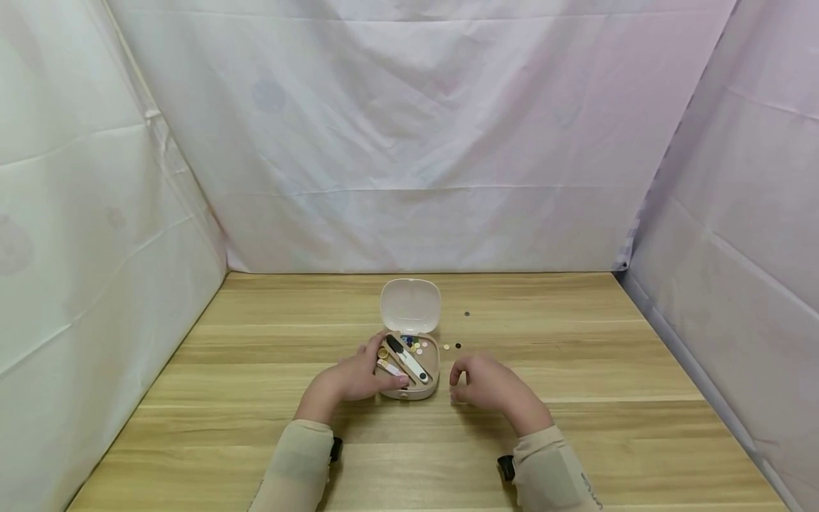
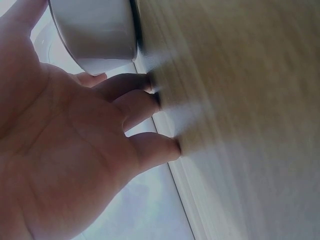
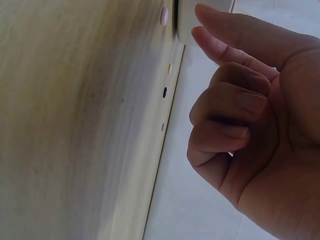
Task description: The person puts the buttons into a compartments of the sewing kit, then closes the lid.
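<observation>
A small beige sewing box (image 1: 436, 373) stands on the table with its lid (image 1: 411, 306) raised at the back. My left hand (image 1: 358, 375) holds it from the left, thumb on the front rim and index finger at the back corner; the other fingertips touch the table. Thread snips (image 1: 416, 365) with a black end lie diagonally inside. Left of them are a gold ring-shaped piece (image 1: 382, 353) and a pink-and-white strip (image 1: 390, 367); colored buttons (image 1: 419, 351) sit to the right. Beside the box, my right hand (image 1: 489, 384) holds nothing, thumb and index tips apart, other fingers curled.
Right of the box lie a pale yellow button (image 1: 446, 347), a black button (image 1: 458, 345) and, farther back, a grey button (image 1: 467, 313). The right wrist view shows a pink button (image 3: 164, 16) near the box. White cloth (image 1: 409, 142) hangs around the wooden table (image 1: 640, 427).
</observation>
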`<state>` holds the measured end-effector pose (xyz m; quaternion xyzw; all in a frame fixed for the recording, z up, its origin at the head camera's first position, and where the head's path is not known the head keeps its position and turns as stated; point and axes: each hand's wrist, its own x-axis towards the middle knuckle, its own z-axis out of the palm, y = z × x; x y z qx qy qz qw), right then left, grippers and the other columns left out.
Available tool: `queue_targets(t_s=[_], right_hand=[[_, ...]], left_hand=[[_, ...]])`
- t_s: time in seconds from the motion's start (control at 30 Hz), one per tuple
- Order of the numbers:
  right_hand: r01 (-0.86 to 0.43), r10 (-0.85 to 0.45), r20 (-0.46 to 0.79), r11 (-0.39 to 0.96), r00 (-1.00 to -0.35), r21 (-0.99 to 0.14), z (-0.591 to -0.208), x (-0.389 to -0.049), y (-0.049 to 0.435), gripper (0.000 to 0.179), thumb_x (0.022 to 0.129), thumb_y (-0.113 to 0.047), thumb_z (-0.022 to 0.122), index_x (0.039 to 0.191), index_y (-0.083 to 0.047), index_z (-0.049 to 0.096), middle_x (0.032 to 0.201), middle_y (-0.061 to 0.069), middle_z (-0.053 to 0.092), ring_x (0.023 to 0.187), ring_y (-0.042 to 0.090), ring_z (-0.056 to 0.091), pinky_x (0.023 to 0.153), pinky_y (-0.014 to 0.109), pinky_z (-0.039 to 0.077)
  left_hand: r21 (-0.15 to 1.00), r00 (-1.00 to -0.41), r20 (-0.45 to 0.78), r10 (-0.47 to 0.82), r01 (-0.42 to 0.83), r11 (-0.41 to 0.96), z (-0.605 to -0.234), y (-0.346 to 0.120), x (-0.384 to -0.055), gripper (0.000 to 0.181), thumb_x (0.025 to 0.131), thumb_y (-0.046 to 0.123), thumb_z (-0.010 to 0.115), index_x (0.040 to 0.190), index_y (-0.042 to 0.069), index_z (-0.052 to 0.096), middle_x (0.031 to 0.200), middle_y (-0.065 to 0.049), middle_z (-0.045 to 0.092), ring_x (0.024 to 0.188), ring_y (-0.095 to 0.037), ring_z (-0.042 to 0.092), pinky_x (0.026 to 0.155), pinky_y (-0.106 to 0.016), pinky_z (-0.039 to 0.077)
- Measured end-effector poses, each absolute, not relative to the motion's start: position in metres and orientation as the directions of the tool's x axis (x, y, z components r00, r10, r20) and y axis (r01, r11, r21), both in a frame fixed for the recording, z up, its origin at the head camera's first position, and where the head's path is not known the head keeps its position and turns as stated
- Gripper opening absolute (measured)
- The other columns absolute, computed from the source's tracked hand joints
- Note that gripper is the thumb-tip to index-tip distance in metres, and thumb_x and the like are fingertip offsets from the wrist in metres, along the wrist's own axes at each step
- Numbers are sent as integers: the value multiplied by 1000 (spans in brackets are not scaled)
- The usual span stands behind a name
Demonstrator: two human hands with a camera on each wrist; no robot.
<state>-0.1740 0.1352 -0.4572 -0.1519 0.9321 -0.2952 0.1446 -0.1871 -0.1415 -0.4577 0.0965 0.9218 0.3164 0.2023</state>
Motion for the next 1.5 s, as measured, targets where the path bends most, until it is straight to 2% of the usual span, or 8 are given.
queue_targets(t_s=[0.2,0.47,0.63,1.0,1.27,1.5], right_hand=[[-200,-365,-182,790,-913,-580,-458,-172,133,14,83,-7,86,85,-13,73,74,-1,60,64,15,51,59,30,41],[-182,-340,-191,808,-921,-560,-459,-169,131,18,83,-4,85,79,-15,71,76,-1,61,66,16,52,60,31,41],[-171,-327,-207,823,-922,-541,-459,-168,129,20,85,-6,84,78,-16,69,75,-2,61,66,16,51,61,32,41],[-153,-288,-226,867,-930,-474,-461,-173,123,17,85,-9,84,80,-17,70,83,-2,66,75,18,56,70,36,47],[-164,-310,-237,858,-921,-486,-461,-172,122,23,85,-5,82,71,-16,68,73,-4,63,70,15,56,66,32,46],[-215,-360,-209,836,-909,-505,-459,-168,119,25,84,1,73,66,-14,65,63,-4,57,60,13,51,57,29,41]], left_hand=[[620,-899,-307,311,58,782,-459,-142,-188,112,92,62,75,173,17,13,171,-28,32,156,-51,35,125,-75,22],[622,-894,-311,321,64,781,-460,-143,-189,112,92,65,74,172,16,13,171,-30,30,154,-55,36,125,-75,22],[629,-896,-308,319,59,775,-460,-142,-189,113,91,64,74,172,16,12,171,-31,30,155,-55,35,126,-76,20],[622,-901,-306,307,54,781,-460,-141,-188,113,90,66,75,172,20,13,170,-32,31,150,-59,40,124,-75,26],[625,-901,-311,302,45,780,-458,-142,-187,112,91,62,77,173,21,12,170,-32,30,152,-60,36,125,-76,22],[624,-901,-315,299,41,780,-457,-141,-187,112,91,63,76,173,21,12,170,-33,30,151,-61,37,124,-76,25]])
